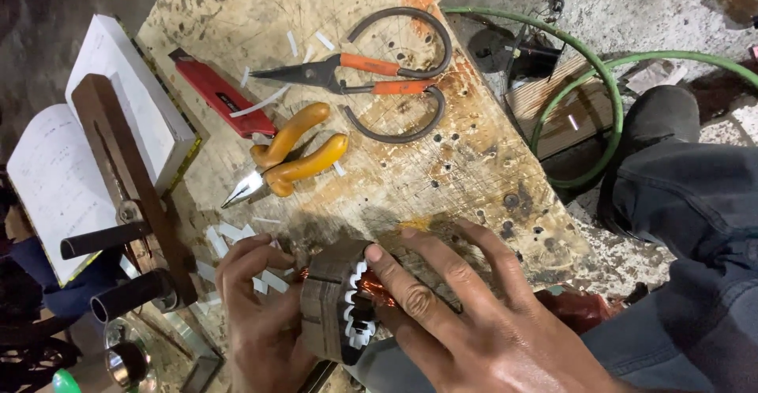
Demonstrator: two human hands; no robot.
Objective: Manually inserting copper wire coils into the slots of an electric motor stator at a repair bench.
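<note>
A round metal motor stator [335,302] with copper windings and white insulation strips in its slots sits at the near edge of a worn wooden board [442,148]. My left hand [260,314] grips its left side, fingers curled around the outer ring. Pressed against its right face is my right hand [458,314], thumb on the rim by the white strips, fingers spread over the board. Small white paper strips [229,235] lie scattered just beyond my left hand.
Yellow-handled pliers [288,156], large orange-handled scissors [371,73] and a red utility knife [221,93] lie on the board. An open notebook [71,156] and a dark wooden jig with black tubes [126,203] stand at left. Green hose [592,85] loops at right, by my trouser leg [687,227].
</note>
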